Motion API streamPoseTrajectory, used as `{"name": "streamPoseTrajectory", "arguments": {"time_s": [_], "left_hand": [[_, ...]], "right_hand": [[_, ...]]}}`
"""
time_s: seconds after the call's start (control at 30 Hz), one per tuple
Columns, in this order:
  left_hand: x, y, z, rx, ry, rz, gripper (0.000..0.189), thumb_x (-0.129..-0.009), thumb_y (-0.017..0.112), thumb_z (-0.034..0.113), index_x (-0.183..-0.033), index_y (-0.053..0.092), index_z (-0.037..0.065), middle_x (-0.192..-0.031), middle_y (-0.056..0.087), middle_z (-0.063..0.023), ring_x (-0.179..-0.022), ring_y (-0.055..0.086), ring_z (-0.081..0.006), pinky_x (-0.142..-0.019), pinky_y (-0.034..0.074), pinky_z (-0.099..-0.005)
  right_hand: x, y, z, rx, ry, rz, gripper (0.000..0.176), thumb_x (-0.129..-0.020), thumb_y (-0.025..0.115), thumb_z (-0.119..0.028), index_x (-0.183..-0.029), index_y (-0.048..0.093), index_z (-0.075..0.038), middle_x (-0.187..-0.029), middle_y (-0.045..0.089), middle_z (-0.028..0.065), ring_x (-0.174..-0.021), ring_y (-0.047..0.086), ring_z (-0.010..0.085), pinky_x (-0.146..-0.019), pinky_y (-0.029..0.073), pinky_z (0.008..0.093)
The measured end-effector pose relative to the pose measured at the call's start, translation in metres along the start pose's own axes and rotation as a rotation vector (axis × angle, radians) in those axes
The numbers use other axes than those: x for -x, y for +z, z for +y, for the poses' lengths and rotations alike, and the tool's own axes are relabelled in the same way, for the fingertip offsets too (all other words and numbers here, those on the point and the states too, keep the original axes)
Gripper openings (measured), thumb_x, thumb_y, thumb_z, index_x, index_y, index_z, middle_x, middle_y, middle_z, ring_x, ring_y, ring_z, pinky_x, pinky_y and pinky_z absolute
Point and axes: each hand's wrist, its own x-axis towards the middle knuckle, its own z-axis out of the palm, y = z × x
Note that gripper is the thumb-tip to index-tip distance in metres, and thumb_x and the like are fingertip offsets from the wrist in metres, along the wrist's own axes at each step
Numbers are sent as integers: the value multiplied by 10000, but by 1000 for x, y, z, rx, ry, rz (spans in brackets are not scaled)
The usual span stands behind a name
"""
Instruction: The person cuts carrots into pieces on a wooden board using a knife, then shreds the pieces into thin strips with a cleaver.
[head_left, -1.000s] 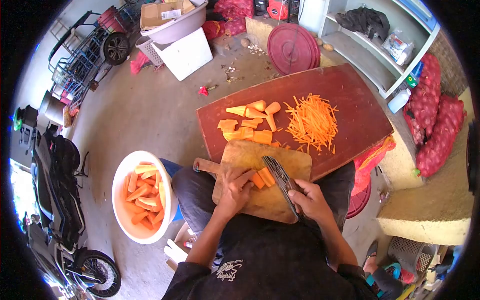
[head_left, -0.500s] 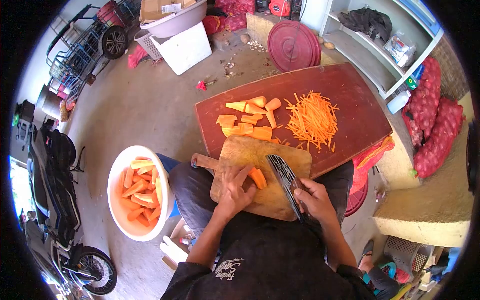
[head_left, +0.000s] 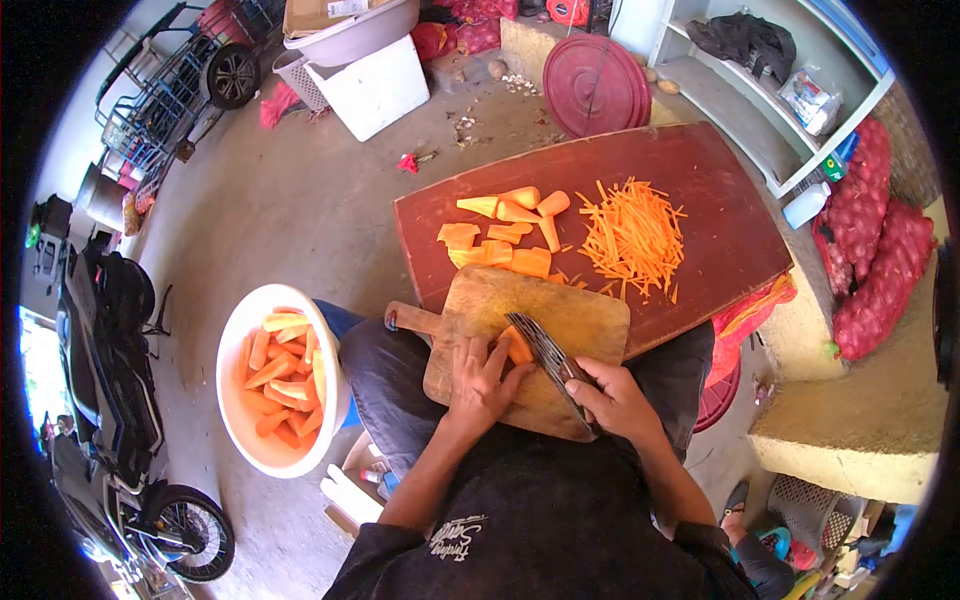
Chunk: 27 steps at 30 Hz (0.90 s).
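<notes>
A wooden cutting board (head_left: 580,315) rests on my lap. My left hand (head_left: 480,375) presses a chunk of carrot (head_left: 517,343) down on it. My right hand (head_left: 612,400) grips the handle of a dark knife (head_left: 548,350), whose blade lies against the right side of the carrot. Beyond the board lies a large red-brown board (head_left: 720,215) with a heap of carrot strips (head_left: 632,235) and several thicker carrot pieces (head_left: 500,235).
A white bowl (head_left: 235,340) of carrot chunks stands on the floor to my left. A motorbike (head_left: 110,400) is parked further left. Red mesh sacks (head_left: 875,240) lie at the right by a white shelf (head_left: 750,90). A red round lid (head_left: 595,85) and a white box (head_left: 375,85) sit beyond.
The knife has shifted left onto the carrot piece. My left hand has closed in over the carrot, so only one piece shows now.
</notes>
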Motion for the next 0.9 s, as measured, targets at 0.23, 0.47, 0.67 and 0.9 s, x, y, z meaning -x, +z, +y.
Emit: {"name": "streamPoseTrajectory", "arguments": {"time_s": [0.23, 0.47, 0.67, 0.9], "left_hand": [[1, 1, 0, -101, 15, -37, 436, -878, 871, 199, -1234, 743, -19, -1195, 661, -182, -1034, 633, -364, -881, 492, -472], [2, 4, -1, -129, 49, -15, 413, -872, 863, 144, -1206, 739, -66, -1220, 688, -202, -1046, 663, -375, -881, 535, -480], [-3, -2, 5, -110, 50, -41, 403, -857, 844, 72, -1206, 726, -90, -1218, 675, -236, -1056, 663, -396, -890, 559, -482], [-2, 3, -4, -60, 63, -60, 399, -836, 770, -10, -1216, 707, -114, -1226, 659, -256, -1037, 650, -411, -904, 561, -484]], "right_hand": [[3, -2, -11, 83, 51, -10, 206, -1129, 615, -191, -1185, 651, 4, -762, 561, -33, -617, 554, 49, -568, 462, 257], [3, 6, -8, 384, -271, 73, 328, -1101, 646, -149, -1320, 616, 93, -932, 680, 185, -814, 678, 255, -782, 549, 365], [1, 2, -19, 364, -116, 16, 381, -1091, 656, -148, -1377, 601, 97, -1021, 695, 259, -929, 715, 360, -870, 552, 401], [9, 7, -33, 539, -124, -38, 365, -1089, 649, -185, -1368, 590, 43, -1087, 713, 292, -1008, 706, 520, -833, 574, 486]]}}
